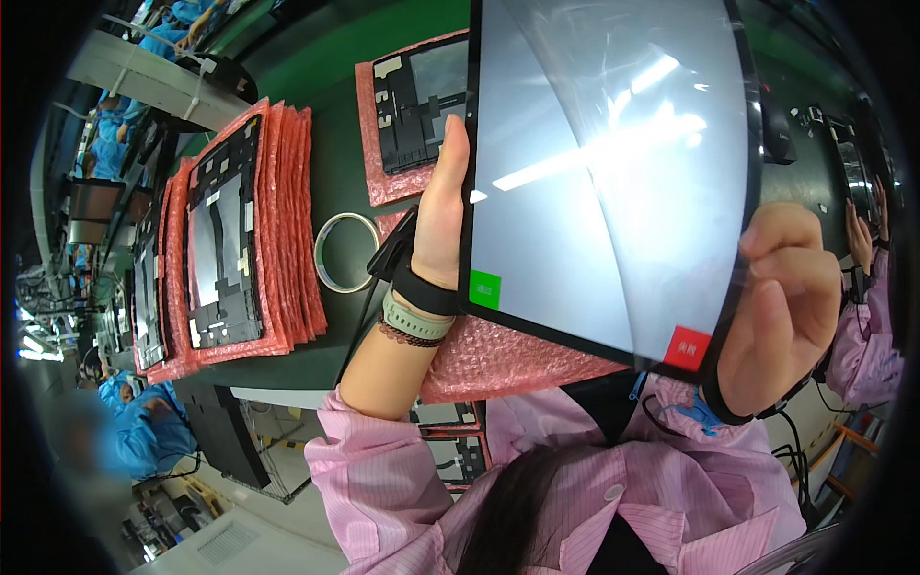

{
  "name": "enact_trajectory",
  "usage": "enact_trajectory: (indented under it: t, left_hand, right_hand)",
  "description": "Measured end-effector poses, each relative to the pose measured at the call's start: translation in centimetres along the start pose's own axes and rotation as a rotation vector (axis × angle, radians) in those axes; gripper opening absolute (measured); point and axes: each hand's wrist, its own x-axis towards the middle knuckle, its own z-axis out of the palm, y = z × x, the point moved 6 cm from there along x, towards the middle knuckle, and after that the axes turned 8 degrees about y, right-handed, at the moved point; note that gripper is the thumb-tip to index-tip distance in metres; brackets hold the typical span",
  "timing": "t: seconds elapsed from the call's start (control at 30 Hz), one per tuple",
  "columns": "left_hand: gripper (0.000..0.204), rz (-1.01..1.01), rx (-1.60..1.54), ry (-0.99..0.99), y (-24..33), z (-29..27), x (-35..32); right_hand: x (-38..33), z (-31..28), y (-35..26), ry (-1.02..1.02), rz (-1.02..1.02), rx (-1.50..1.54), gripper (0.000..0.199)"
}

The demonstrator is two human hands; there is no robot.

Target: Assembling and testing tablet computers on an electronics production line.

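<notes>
Green-topped table (335, 144) at an assembly line, seen from above the worker's head: a large flat display panel (604, 172) is held up close to the camera, its glossy grey face catching streaks of overhead light. The left hand (443, 206) grips the panel's left edge, thumb pointing up along the dark bezel, a black strap and a pale green band on the wrist. The right hand (781, 307) is closed on the lower right corner, fingers curled over the edge just beside a small red sticker (687, 347); a green sticker (485, 288) sits at the lower left corner.

Under the panel lies pink bubble wrap (498, 355). On the table to the left, a stack of pink-wrapped open back housings (230, 240) rests well apart from the hands, and a roll of clear tape (347, 251) lies between that stack and the left wrist. Another housing (417, 105) sits behind the left hand — partly hidden by the panel.
</notes>
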Motion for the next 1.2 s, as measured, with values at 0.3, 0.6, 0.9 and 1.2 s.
enact_trajectory:
  t: [0.3, 0.6, 0.9, 1.2]
  left_hand:
    - [0.05, 0.121, 0.365, 0.116, -0.4, 0.4, 0.1]
    - [0.051, 0.226, 0.588, 0.159, -0.5, 0.0, 0.0]
    - [0.053, 0.14, 0.353, 0.193, -0.8, -2.3, 0.0]
    - [0.066, 0.245, 0.453, 0.23, -0.6, -1.1, -0.2]
  right_hand:
    - [0.3, -1.6, 0.1, 0.201, 0.25, -0.132, 0.012]
    - [0.9, 1.6, -2.9, -0.185, -0.046, -0.48, 0.018]
    - [-1.9, 3.9, -2.2, -0.244, -0.153, -0.3, 0.013]
    - [-3.1, 3.2, -0.6, -0.031, -0.121, -0.141, 0.025]
